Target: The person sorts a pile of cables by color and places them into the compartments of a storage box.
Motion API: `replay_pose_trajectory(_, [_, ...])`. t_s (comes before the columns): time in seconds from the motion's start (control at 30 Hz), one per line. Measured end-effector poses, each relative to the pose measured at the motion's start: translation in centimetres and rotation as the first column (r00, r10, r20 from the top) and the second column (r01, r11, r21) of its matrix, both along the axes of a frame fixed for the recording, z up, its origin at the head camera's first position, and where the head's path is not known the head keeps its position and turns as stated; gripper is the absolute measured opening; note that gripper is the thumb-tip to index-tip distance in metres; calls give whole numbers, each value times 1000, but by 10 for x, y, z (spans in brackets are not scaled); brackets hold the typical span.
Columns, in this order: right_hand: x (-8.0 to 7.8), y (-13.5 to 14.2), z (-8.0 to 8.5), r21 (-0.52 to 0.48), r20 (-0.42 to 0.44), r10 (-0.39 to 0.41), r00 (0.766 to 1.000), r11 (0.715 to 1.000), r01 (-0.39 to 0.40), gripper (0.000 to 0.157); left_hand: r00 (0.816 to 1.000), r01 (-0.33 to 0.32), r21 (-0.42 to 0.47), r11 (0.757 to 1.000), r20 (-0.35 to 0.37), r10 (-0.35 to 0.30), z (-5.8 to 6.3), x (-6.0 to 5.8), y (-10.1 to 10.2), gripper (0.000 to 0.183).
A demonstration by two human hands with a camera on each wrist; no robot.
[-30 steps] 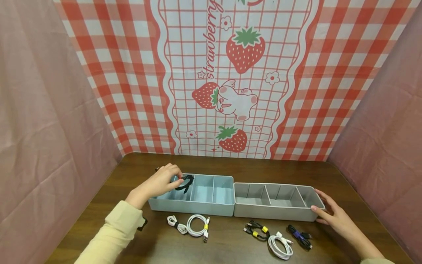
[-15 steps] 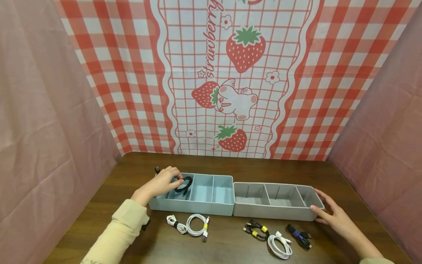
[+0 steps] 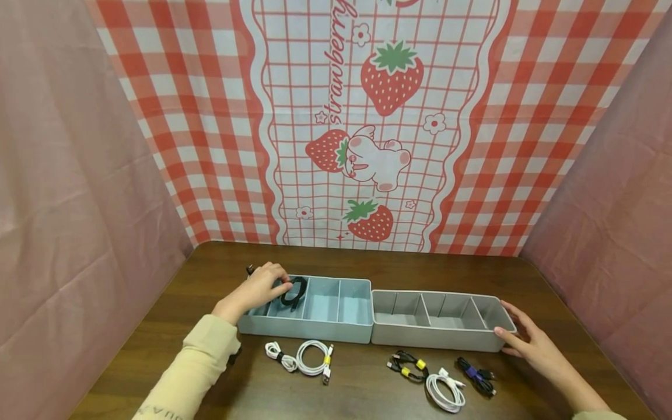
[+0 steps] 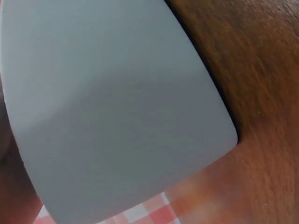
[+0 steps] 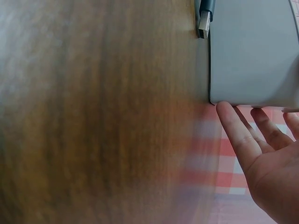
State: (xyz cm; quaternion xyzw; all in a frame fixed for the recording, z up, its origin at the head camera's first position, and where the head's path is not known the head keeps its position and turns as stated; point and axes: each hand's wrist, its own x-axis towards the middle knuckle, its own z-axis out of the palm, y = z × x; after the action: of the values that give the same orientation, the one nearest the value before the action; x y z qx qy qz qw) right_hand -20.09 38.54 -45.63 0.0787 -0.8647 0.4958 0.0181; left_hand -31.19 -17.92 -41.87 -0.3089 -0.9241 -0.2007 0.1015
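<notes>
My left hand (image 3: 261,287) is over the left part of the pale blue divided box (image 3: 320,333), its thumb and fingers pinching a coiled black cable (image 3: 294,293). The coil hangs in a compartment, and a dark connector (image 3: 250,270) pokes out beyond the knuckles. In the left wrist view the box's outer wall (image 4: 121,116) fills most of the picture. My right hand (image 3: 530,338) rests against the right end of the grey divided box (image 3: 436,336), thumb at the near corner. The right wrist view shows its nearly straight fingers (image 5: 238,133) touching the grey wall (image 5: 254,56).
In front of the blue box lie two white coiled cables (image 3: 314,358). Before the grey box are a black cable with yellow ties (image 3: 408,366), a white coil (image 3: 445,392) and a black cable with a purple tie (image 3: 476,376). A checked strawberry cloth (image 3: 367,146) hangs behind the table (image 3: 325,259).
My left hand has shifted slightly, and the pinched black cable has turned more upright in the compartment. A connector now shows above the knuckles. The right hand stays at the grey box.
</notes>
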Motion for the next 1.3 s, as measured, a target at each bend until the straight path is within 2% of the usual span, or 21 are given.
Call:
replay_pose_trajectory(0.13, [0,0,0,-2,-1,-2,1000,1000,2,66,997,-33,-39,999,-78,29,-2,-1,0,13])
replay_pose_trajectory(0.33, [1,-1,0,2,-6,-3,1000,1000,3,65,978,-74,-97,993,-203,52,-9,-2,0,13])
replay_pose_trajectory(0.77, [0,-1,-1,5,-20,-5,1000,1000,5,65,967,-84,-97,992,-249,58,-4,1,4,15])
replay_pose_trajectory(1.0, [1,-1,-1,8,-21,-4,1000,1000,5,65,964,-86,-97,992,-259,58,3,8,9,18])
replay_pose_trajectory(1.3, [2,-2,-1,13,-32,-11,999,1000,12,64,951,-99,-95,991,-302,66,16,21,15,20])
